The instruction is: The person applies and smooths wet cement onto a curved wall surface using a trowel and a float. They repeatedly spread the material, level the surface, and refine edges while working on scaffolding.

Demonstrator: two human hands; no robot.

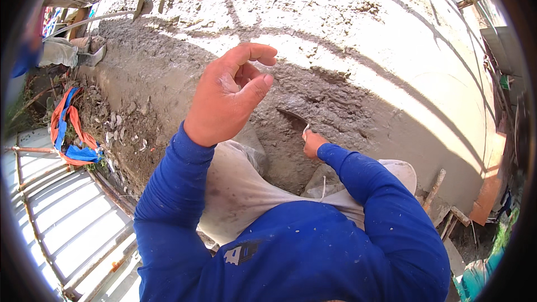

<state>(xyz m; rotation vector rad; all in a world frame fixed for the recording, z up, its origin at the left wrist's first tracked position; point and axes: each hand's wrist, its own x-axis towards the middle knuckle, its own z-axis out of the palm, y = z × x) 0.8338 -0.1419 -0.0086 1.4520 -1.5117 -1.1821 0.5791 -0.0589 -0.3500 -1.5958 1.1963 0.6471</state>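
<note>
My left hand [232,90] is raised in front of the wall. Its fingers are loosely curled, thumb and forefinger stand apart, and nothing shows between them. Pale dust marks the skin. Lower and to the right, my right hand [314,145] is closed round the handle of a trowel [293,115]. The thin dark blade lies close against rough grey mortar [330,100] on the wall; whether it touches, I cannot tell. Smoother grey mortar [403,117] spreads to the right of the rough patch.
A co-worker's legs [67,53] show at the far left. Below them hang orange and blue cloths [72,128], near a pole frame over ribbed sheets [72,218]. Loose rubble [120,128] lies along the wall's foot. An orange-brown board [489,182] stands at the right.
</note>
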